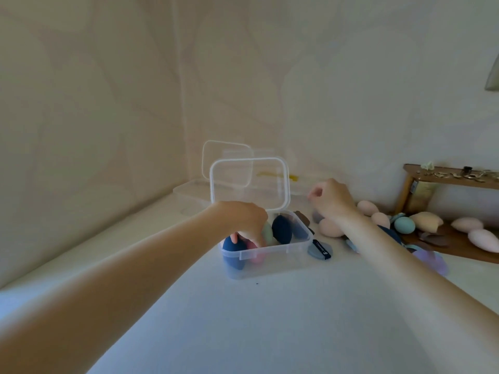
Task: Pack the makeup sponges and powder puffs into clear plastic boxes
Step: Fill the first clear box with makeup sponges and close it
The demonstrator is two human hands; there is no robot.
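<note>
left hand (247, 220) is down inside the clear plastic box (272, 251) just below the middle of the frame, fingers curled in among the sponges, thumb resting on a navy sponge (232, 251) at the box's left end. can't tell if it's actually pinching one or just pushing them around, the fingers are buried. right hand (330, 198) hangs in the air to the right of the box, loosely curled with nothing in it as far as i can see

the box sits on a white surface (243, 319) with its lid (249, 182) flipped up, standing almost upright at the back. inside there's also a pink sponge (256, 252) next to the navy one, a pale green one (267, 233) by the fingers, and a second navy sponge (282, 229) standing up further right. a grey-blue powder puff (320, 251) with a dark strap lies flat just outside the box's right corner

more loose sponges are scattered to the right: a peach one (329, 227) under the right wrist, a teal one (404, 224), pale pink ones (483, 238) near the right edge. another open clear box (194, 193) sits behind the first, and a wooden shelf (453, 179) is at middle right
</note>
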